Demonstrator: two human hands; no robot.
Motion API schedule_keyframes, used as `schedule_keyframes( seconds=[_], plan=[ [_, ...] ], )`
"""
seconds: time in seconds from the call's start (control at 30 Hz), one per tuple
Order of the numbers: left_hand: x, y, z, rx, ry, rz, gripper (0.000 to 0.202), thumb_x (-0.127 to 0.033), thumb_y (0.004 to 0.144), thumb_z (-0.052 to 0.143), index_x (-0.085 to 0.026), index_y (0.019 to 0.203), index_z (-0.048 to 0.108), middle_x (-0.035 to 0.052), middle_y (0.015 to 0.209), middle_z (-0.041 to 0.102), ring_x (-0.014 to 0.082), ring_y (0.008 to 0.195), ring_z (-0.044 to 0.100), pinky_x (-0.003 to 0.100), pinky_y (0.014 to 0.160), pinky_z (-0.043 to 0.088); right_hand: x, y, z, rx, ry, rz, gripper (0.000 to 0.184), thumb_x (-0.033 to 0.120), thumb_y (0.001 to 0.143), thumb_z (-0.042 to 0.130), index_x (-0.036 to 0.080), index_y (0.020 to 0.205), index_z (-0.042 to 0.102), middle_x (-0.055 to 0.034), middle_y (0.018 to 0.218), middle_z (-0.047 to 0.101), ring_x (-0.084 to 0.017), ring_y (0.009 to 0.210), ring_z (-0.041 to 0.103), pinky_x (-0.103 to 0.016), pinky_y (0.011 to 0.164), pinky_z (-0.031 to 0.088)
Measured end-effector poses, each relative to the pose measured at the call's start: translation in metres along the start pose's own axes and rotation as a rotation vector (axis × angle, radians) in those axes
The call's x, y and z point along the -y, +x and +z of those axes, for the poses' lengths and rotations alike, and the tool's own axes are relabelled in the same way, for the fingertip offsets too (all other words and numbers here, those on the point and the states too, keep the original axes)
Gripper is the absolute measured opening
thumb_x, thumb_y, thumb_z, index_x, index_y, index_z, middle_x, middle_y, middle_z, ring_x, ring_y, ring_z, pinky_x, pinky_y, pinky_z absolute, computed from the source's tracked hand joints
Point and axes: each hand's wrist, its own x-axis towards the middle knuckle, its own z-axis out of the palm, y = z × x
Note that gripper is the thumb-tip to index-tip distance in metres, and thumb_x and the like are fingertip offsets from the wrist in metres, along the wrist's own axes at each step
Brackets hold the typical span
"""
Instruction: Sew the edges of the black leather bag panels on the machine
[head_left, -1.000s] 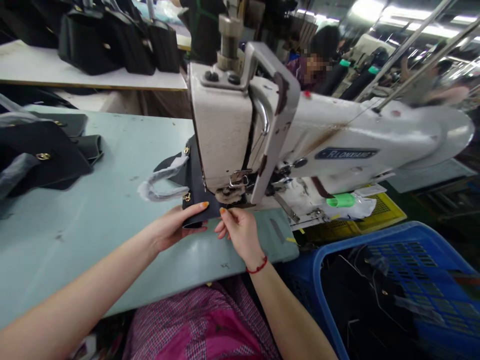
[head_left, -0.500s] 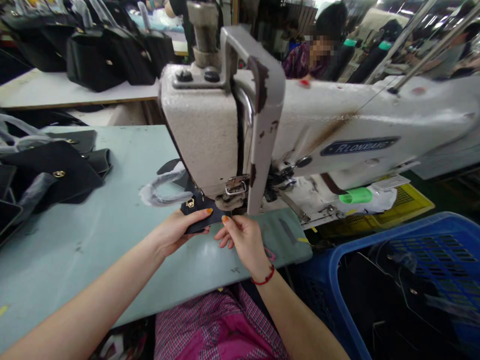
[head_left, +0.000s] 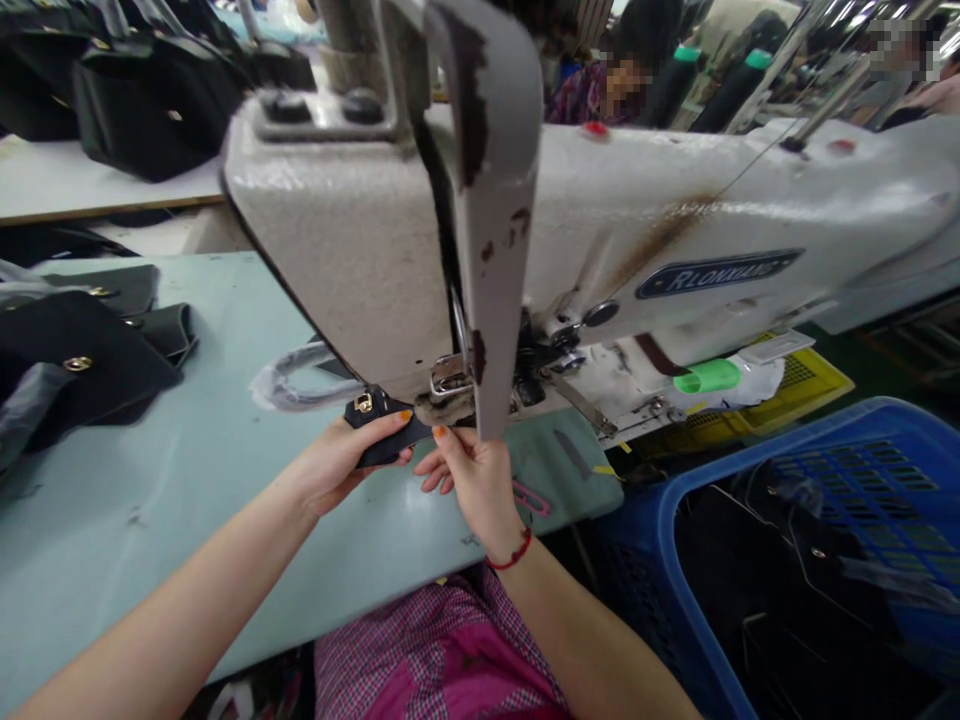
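A black leather bag piece (head_left: 386, 440) with a gold metal fitting (head_left: 364, 402) lies at the front of the sewing machine's presser foot (head_left: 444, 407). My left hand (head_left: 337, 466) grips its near end. My right hand (head_left: 466, 482) pinches the piece's edge right by the foot, with its fingertips partly under the machine's arm. A plastic-wrapped bag handle (head_left: 292, 385) curves out to the left of the piece. The white industrial sewing machine head (head_left: 360, 240) hides the piece's far part and the needle.
The pale green work table (head_left: 157, 510) stretches left, with black bag panels (head_left: 82, 365) on it. Finished black handbags (head_left: 154, 105) stand on a white table behind. A blue plastic basket (head_left: 795, 540) of black bags sits at the right. A co-worker (head_left: 607, 90) sits beyond the machine.
My view has moved closer to the machine, which now looms larger and covers more of the piece. Both hands have drawn slightly left, with the leather piece still held at the foot.
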Motion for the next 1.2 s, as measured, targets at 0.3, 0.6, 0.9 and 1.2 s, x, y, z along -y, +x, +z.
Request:
schedule_keyframes(
  seconds=[0.3, 0.6, 0.9, 1.2],
  plan=[
    [0.001, 0.001, -0.001, -0.036, 0.039, 0.02, 0.036, -0.034, 0.058, 0.088, -0.012, 0.081, 0.072, 0.0043, 0.074, 0.072, 0.0121, 0.058, 0.062, 0.018, 0.052, 0.053, 0.002, -0.001, 0.017, -0.072, 0.084, 0.035, 0.048, 0.052, 0.092, 0.049, 0.014, 0.067, 0.065, -0.0057, 0.067, 0.073, -0.009, 0.045, 0.063, -0.014, 0.039, 0.038],
    [0.0, -0.007, 0.005, -0.035, 0.03, 0.068, 0.034, -0.038, 0.058, 0.087, -0.013, 0.072, 0.069, 0.0025, 0.061, 0.068, 0.0112, 0.054, 0.059, 0.016, 0.049, 0.048, 0.004, 0.001, 0.025, -0.09, 0.107, 0.015, 0.043, 0.043, 0.092, 0.048, 0.015, 0.062, 0.062, -0.0018, 0.058, 0.069, -0.008, 0.04, 0.06, -0.014, 0.037, 0.036],
    [0.012, -0.018, 0.024, -0.155, -0.129, 0.179, 0.032, -0.035, 0.06, 0.086, -0.012, 0.073, 0.068, 0.0029, 0.065, 0.067, 0.0106, 0.053, 0.058, 0.018, 0.048, 0.049, 0.001, 0.004, 0.02, -0.086, 0.065, 0.011, 0.045, 0.043, 0.091, 0.05, 0.016, 0.055, 0.058, 0.0019, 0.047, 0.062, -0.007, 0.034, 0.051, -0.016, 0.037, 0.035],
    [0.042, -0.029, 0.05, -0.331, -0.312, 0.317, 0.03, -0.034, 0.065, 0.082, -0.012, 0.077, 0.066, 0.003, 0.069, 0.068, 0.0119, 0.056, 0.06, 0.022, 0.054, 0.052, 0.0, 0.006, 0.003, 0.016, 0.055, -0.003, 0.046, 0.047, 0.087, 0.055, 0.016, 0.053, 0.057, 0.0012, 0.047, 0.061, -0.006, 0.034, 0.049, -0.017, 0.038, 0.036]
  ],
)
